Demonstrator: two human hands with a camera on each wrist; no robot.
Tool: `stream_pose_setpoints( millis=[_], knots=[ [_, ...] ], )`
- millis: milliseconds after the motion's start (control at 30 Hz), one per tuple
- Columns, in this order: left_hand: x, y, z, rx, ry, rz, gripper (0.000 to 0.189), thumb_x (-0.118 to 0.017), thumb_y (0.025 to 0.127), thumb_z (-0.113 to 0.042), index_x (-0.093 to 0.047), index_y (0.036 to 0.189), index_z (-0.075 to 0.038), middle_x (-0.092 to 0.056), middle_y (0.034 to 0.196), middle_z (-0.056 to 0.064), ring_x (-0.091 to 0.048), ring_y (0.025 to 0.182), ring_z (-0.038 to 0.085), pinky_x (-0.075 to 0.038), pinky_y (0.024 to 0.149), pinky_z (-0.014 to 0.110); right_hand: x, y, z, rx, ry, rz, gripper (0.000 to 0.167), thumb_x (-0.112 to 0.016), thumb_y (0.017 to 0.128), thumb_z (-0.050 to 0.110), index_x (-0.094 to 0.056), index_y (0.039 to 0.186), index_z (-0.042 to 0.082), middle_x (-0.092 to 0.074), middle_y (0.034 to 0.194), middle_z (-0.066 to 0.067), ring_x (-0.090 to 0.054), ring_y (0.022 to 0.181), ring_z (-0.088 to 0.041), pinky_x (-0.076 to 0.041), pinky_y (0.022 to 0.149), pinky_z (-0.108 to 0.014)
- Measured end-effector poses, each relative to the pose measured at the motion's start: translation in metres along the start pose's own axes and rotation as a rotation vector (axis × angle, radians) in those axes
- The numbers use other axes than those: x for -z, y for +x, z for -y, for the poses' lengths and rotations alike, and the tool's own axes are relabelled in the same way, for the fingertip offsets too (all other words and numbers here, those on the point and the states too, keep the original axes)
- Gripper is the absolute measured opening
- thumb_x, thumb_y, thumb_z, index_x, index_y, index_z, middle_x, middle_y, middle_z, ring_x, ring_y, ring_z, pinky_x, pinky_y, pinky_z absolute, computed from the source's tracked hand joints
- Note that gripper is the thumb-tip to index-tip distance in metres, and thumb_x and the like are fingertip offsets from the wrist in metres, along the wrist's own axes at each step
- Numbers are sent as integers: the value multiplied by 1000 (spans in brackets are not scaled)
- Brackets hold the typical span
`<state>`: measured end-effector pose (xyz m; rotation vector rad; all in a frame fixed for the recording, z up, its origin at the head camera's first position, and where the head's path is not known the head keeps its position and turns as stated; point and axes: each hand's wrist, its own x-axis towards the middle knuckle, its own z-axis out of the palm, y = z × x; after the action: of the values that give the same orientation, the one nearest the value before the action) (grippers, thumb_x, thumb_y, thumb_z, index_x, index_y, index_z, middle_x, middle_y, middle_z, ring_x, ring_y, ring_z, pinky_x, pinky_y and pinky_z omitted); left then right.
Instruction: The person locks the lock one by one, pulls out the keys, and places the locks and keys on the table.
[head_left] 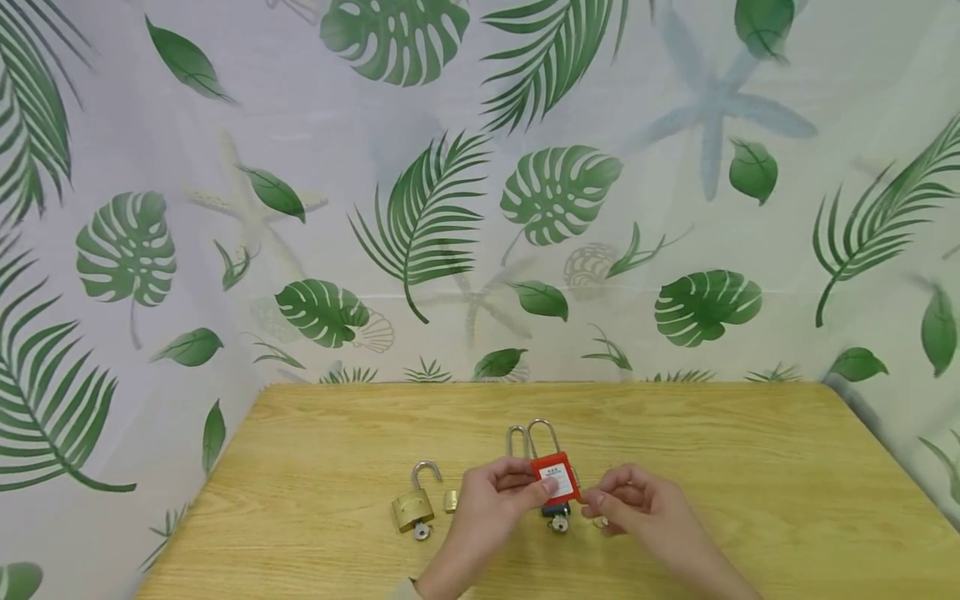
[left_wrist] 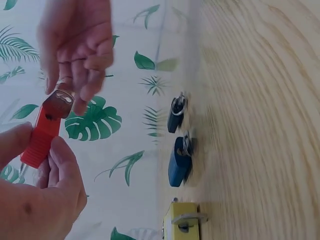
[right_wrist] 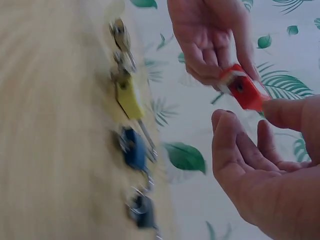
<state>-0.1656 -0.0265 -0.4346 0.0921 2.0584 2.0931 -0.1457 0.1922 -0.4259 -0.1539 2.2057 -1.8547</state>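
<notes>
The left hand pinches the red padlock between thumb and fingers, seemingly to steady it with its keyhole facing the right hand, whose thumb and fingertips stand apart beside it.

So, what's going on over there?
A person's left hand holds a red padlock up off the table, and the right hand is close at its lower edge. On the table, a gold padlock has its shackle open; a blue padlock is there too.
</notes>
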Motion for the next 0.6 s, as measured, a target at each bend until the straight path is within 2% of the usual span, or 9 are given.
stream_pose_setpoints(
  millis=[100, 167, 300, 467, 600],
  knots=[
    [-1, 1, -1, 35, -30, -8, 30, -82, 87, -18, -72, 110, -1, -76, 101, 8, -70, 92, 14, -60, 83, 29, -5, 1, -12, -39, 121, 114, 18, -61, 105, 20, -56, 104, 3, -77, 110, -7, -74, 99, -11, -62, 82, -33],
    [-1, 1, -1, 47, -44, -6, 30, -82, 88, -19, -72, 110, -1, -77, 100, 7, -70, 91, 12, -59, 83, 28, -10, 2, -15, -57, 169, 137, 16, -62, 104, 20, -53, 100, 7, -77, 108, -6, -75, 99, -12, -61, 83, -33],
    [-1, 2, 0, 55, -64, -2, 29, -82, 88, -19, -72, 108, -1, -77, 97, 6, -70, 89, 11, -58, 80, 25, -20, 5, -14, -100, 163, 56, 21, -71, 98, 18, -53, 94, 9, -75, 94, 1, -72, 89, -10, -61, 82, -30],
    [0, 2, 4, 57, -55, -11, 28, -81, 88, -16, -71, 109, 1, -77, 98, 7, -69, 89, 11, -58, 78, 24, -30, 8, -13, -138, 83, -77, 22, -79, 90, 14, -59, 93, 5, -71, 81, 2, -67, 78, -10, -59, 75, -26],
    [2, 3, 7, 69, -32, -28, 28, -80, 88, -14, -70, 110, 1, -76, 99, 6, -68, 90, 11, -57, 77, 25, -35, 9, -14, -127, 8, -81, 23, -78, 92, 15, -66, 102, -2, -73, 83, -2, -67, 78, -13, -59, 71, -26]
  ],
)
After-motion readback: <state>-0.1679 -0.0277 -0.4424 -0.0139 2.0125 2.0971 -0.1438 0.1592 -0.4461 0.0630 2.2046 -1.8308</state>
